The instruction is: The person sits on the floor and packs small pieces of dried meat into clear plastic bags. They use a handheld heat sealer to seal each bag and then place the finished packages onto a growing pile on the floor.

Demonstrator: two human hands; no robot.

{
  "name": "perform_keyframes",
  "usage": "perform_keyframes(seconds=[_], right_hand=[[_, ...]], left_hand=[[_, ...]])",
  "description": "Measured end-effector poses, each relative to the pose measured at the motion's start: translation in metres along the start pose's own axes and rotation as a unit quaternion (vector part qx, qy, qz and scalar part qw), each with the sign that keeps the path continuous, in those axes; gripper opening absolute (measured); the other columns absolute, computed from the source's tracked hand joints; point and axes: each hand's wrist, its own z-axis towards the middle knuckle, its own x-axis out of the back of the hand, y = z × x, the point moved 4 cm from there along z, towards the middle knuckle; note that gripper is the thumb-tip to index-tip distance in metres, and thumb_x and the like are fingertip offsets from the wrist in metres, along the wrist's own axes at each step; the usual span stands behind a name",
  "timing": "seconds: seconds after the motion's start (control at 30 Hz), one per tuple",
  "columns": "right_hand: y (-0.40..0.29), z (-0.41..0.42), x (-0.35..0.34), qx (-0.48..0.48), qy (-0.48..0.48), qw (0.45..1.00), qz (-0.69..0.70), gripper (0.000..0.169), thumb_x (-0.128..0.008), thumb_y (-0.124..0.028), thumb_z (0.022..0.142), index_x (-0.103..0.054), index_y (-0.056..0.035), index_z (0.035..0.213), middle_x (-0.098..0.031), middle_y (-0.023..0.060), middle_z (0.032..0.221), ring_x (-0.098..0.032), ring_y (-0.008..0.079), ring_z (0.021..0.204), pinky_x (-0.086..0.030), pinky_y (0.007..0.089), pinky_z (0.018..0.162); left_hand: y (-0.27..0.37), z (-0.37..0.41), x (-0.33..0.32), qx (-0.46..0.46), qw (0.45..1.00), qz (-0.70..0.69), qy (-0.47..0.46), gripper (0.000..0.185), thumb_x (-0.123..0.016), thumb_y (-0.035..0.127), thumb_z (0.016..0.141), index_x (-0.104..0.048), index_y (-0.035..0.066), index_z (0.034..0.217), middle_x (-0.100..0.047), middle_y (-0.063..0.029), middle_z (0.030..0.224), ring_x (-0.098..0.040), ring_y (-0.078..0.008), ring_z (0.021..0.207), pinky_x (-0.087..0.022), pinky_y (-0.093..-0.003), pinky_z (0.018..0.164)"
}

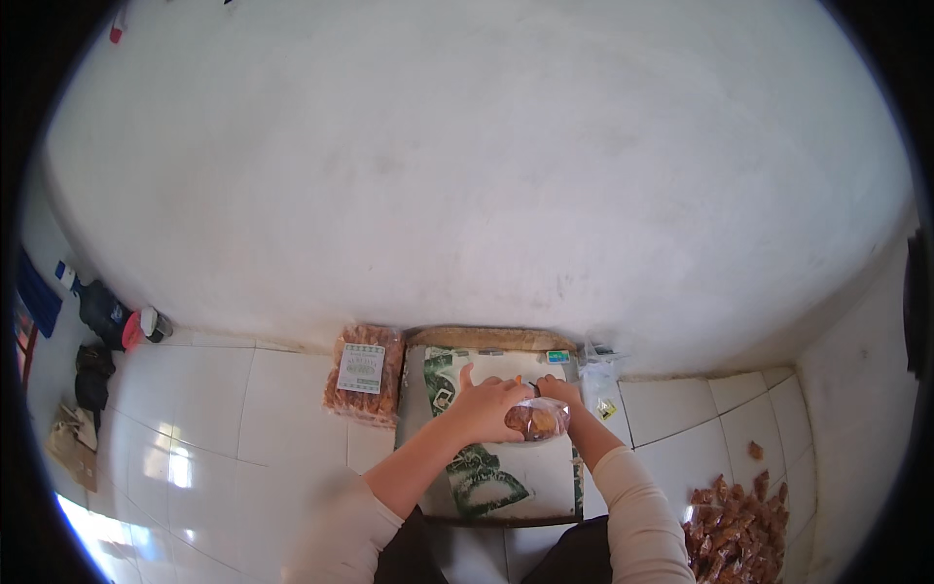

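Observation:
My left hand (489, 410) grips a small clear plastic packet (538, 420) of brown food, its thumb raised to the left. Beyond the packet, my right hand (558, 390) has its fingers bent close to a small orange and dark object (524, 381); whether it holds this is partly hidden. Both hands are over a low table (540, 482) with a worn white and green top. A small green-blue box (557, 357) lies at the table's far right corner. Left of the table lies a large clear bag (336, 394) of brown food with a printed label.
A heap of small filled packets (737, 529) covers the tiled floor at the lower right, with one loose packet (755, 450) beyond it. Clear plastic bags (600, 383) lie right of the table. A wall (474, 182) rises behind. A large bottle (103, 314) and a cardboard box (76, 456) are far left.

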Motion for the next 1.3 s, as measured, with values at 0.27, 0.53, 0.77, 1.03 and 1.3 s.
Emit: perform_keyframes(seconds=[0.27, 0.53, 0.77, 1.03, 1.3], right_hand=[[0.032, -0.008, -0.016, 0.2, 0.024, 0.976, 0.077, 0.059, -0.068, -0.02, 0.071, -0.044, -0.006, 0.123, -0.053, 0.0159, 0.113, -0.049, 0.0316, 0.113, -0.043, 0.0392, 0.092], [-0.011, -0.078, 0.054, 0.077, -0.128, 0.838, 0.525, 0.05, -0.076, -0.004, 0.068, -0.054, -0.0036, 0.113, -0.062, 0.0063, 0.102, -0.057, 0.0162, 0.097, -0.046, 0.0312, 0.086], [-0.032, -0.069, 0.053, -0.007, -0.005, 0.732, 0.681, 0.038, -0.074, -0.006, 0.071, -0.055, -0.0035, 0.105, -0.061, 0.0042, 0.092, -0.058, 0.0154, 0.087, -0.048, 0.0287, 0.079], [-0.091, -0.037, 0.08, 0.025, 0.017, 0.756, 0.654, 0.051, -0.077, -0.013, 0.069, -0.053, -0.0009, 0.112, -0.061, 0.0068, 0.098, -0.058, 0.0174, 0.093, -0.048, 0.0292, 0.076], [-0.198, 0.022, 0.077, -0.02, -0.042, 0.723, 0.689, 0.041, -0.075, -0.026, 0.072, -0.06, 0.0003, 0.099, -0.062, 0.0049, 0.085, -0.059, 0.0111, 0.067, -0.048, 0.0259, 0.056]], left_hand=[[-0.003, 0.003, 0.012, 0.014, 1.0, 0.008, 0.007, 0.066, -0.075, 0.046, 0.061, -0.05, 0.023, 0.119, -0.055, -0.0024, 0.118, -0.049, -0.0233, 0.114, -0.005, -0.0659, 0.098], [-0.049, -0.003, 0.014, 0.134, 0.964, -0.219, 0.064, 0.09, -0.074, 0.053, 0.064, -0.036, 0.009, 0.132, -0.045, -0.0174, 0.129, -0.044, -0.0299, 0.12, -0.034, -0.0434, 0.098], [-0.109, -0.016, -0.034, 0.162, 0.921, -0.34, -0.102, 0.087, -0.074, 0.042, 0.07, -0.032, -0.001, 0.133, -0.043, -0.0215, 0.131, -0.046, -0.0315, 0.118, -0.039, -0.0363, 0.096], [-0.151, -0.055, 0.016, 0.219, 0.931, -0.289, -0.032, 0.06, -0.064, 0.032, 0.08, -0.043, 0.003, 0.128, -0.05, -0.0168, 0.126, -0.049, -0.0248, 0.114, -0.04, -0.0331, 0.093], [-0.243, -0.182, 0.045, 0.449, 0.791, -0.364, 0.199, 0.064, -0.056, 0.04, 0.084, -0.035, 0.006, 0.135, -0.057, -0.0187, 0.115, -0.057, -0.0258, 0.102, -0.044, -0.0336, 0.086]])
